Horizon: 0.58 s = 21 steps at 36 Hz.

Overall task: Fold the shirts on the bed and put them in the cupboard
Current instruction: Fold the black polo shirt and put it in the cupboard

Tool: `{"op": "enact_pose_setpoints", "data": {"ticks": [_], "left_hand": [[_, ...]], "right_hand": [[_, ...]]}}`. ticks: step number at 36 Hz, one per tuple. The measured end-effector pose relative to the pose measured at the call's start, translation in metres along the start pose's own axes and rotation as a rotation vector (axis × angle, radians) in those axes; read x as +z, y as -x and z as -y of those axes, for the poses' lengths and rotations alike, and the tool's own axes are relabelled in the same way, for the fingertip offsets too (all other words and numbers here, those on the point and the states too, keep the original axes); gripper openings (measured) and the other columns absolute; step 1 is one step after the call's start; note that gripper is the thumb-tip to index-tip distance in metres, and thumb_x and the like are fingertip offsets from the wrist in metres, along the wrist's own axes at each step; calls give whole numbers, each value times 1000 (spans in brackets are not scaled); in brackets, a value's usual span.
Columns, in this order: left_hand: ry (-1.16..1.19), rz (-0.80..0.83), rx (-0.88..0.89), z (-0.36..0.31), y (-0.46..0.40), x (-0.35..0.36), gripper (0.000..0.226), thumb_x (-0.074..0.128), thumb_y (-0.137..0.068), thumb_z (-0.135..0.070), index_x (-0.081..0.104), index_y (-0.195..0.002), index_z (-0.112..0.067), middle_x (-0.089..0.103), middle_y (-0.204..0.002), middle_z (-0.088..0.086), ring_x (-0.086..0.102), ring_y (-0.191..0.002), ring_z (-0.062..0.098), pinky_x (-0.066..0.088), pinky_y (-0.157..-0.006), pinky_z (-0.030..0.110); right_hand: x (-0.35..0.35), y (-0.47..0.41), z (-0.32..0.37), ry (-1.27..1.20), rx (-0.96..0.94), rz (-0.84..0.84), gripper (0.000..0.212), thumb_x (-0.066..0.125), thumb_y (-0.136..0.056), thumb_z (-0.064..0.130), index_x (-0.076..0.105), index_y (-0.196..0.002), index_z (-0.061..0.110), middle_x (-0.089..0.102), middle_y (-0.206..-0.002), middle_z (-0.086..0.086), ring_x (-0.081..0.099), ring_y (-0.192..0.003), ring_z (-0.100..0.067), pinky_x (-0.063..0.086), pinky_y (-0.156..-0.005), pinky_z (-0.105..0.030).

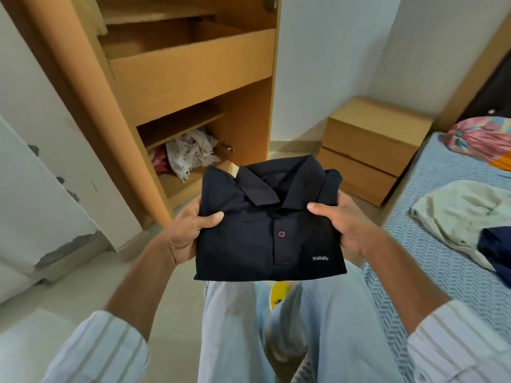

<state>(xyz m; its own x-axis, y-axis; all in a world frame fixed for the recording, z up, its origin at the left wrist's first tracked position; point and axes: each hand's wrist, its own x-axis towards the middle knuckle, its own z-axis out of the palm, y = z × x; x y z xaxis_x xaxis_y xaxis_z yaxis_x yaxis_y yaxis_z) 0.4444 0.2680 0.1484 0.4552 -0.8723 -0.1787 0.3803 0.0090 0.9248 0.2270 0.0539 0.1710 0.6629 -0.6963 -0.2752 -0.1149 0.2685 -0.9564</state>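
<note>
A folded dark navy polo shirt (269, 228) with a collar, a maroon button and small white lettering is held flat in front of me, above my legs. My left hand (190, 230) grips its left edge, thumb on top. My right hand (345, 225) grips its right edge the same way. The open wooden cupboard (190, 64) stands ahead and to the left, with shelves and a pulled-out drawer. On the bed (431, 252) at the right lie a pale green shirt (459, 217) and a dark blue garment (497, 250).
A white lacy cloth (190, 153) and something red lie on the cupboard's low shelf. The cupboard door (91, 111) stands open at the left. A wooden bedside drawer unit (370, 145) sits between cupboard and bed. A pink patterned bundle (481, 139) lies on the bed's far end.
</note>
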Motion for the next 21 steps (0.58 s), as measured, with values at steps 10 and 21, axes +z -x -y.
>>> {"op": "enact_pose_setpoints", "data": {"ticks": [10, 21], "left_hand": [[59, -67, -132, 15, -122, -45, 53, 63, -88, 3, 56, -136, -18, 67, -132, 12, 67, -117, 31, 60, -89, 39], [95, -221, -307, -71, -186, -43, 57, 61, -81, 2, 57, -133, -21, 71, -127, 6, 69, -113, 24, 61, -82, 32]], "right_hand": [[-2, -135, -11, 5, 157, -7, 32, 67, -92, -2, 66, -117, 19, 78, -107, -5, 76, -97, -25, 61, -81, -39], [15, -215, 56, -19, 382, 23, 33, 66, -94, 1, 64, -124, 14, 76, -114, -11, 74, -103, -30, 60, -88, -44]]}}
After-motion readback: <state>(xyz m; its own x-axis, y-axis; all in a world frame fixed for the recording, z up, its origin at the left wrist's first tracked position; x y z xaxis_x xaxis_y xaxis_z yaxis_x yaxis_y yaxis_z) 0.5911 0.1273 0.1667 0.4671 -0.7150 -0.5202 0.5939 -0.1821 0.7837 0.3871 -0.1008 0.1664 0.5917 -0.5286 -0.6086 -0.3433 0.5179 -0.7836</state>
